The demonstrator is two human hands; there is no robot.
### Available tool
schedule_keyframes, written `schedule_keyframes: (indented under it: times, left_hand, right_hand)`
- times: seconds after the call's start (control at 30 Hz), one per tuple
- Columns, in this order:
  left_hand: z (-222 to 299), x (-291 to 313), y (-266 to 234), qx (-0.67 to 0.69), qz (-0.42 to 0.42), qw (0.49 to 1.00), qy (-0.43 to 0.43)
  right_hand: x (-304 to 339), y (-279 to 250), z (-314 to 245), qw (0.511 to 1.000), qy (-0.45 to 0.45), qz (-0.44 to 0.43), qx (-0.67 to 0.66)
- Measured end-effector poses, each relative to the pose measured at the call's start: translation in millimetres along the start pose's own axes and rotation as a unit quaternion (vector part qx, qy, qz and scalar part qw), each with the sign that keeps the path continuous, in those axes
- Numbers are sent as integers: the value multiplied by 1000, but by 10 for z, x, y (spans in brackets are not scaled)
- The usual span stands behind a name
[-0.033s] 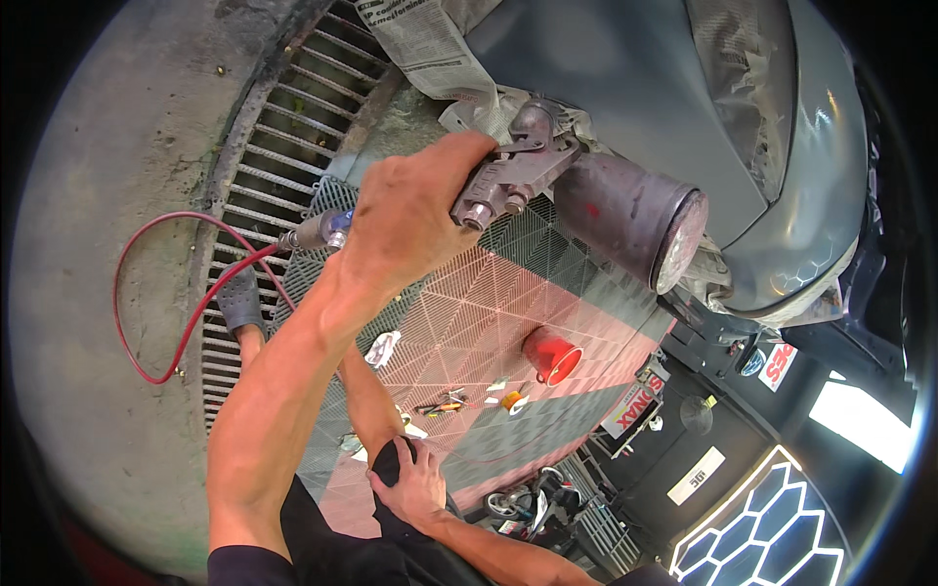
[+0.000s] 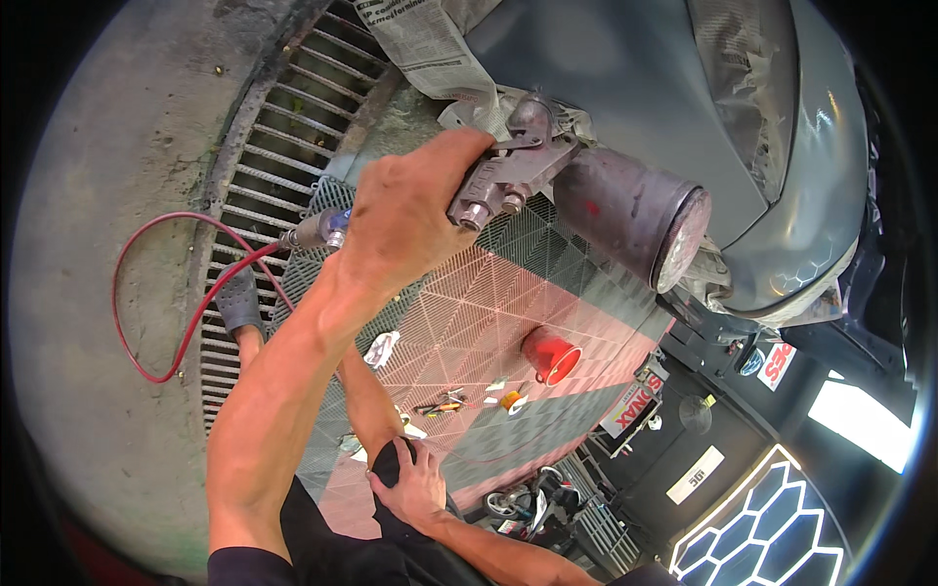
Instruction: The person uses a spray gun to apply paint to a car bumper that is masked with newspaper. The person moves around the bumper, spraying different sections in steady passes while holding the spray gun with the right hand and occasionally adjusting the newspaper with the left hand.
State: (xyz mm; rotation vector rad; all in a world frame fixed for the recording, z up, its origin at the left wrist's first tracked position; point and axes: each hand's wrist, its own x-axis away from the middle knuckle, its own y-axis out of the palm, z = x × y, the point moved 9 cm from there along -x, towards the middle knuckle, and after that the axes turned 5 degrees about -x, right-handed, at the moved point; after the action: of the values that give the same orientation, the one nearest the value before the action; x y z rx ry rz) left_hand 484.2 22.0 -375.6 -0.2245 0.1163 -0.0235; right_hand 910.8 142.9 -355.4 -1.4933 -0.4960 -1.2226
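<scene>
In my left hand (image 2: 405, 210) is a metal spray gun (image 2: 513, 176) stained with dull purple-grey paint, its fingers wrapped round the handle. A large cylindrical cup (image 2: 625, 215) is fixed to the gun and lies tilted toward the right. At the wrist side, a blue and silver fitting (image 2: 322, 230) joins a red air hose (image 2: 195, 322). Beyond the gun stands a grey car body panel (image 2: 596, 78) with newspaper (image 2: 430, 59) masked along its edge. My right hand (image 2: 415, 483) rests on my bent knee with its fingers spread and holds nothing.
A metal drain grate (image 2: 283, 161) runs along the concrete at left, with my shoe (image 2: 239, 298) on it. On the red and grey floor tiles stand a red bucket (image 2: 552, 355), an orange tape roll (image 2: 512, 400), small tools (image 2: 442, 402) and a white rag (image 2: 383, 349).
The spray gun and its cup have shifted and tilted very slightly in my left hand's grip. My right hand has stayed on the knee.
</scene>
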Motion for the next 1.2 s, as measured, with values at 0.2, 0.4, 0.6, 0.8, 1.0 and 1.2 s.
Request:
schedule_keyframes:
  times: [0.2, 0.4, 0.6, 0.8, 1.0, 1.2]
  left_hand:
    - [-46, -36, -8, 33, -11, 999, 26]
    - [-177, -53, 220, 52, -86, 995, -1]
    - [-183, -36, 157, 47, -28, 998, 20]
    - [-244, -42, 225, 51, -58, 997, -11]
    - [-194, 9, 251, 77, -74, 994, 23]
    - [-284, 8, 189, 55, -33, 998, 3]
  right_hand:
    - [-19, -1, -19, 1000, -6, -7, 14]
    - [-110, -17, -6, 1000, -14, -10, 20]
    - [-114, 11, 1, 1000, -11, -19, 16]
    - [-128, 14, -6, 999, -7, -29, 11]
    - [-122, 21, -4, 1000, -10, -25, 7]
    - [-121, 15, -14, 1000, -15, -26, 7]
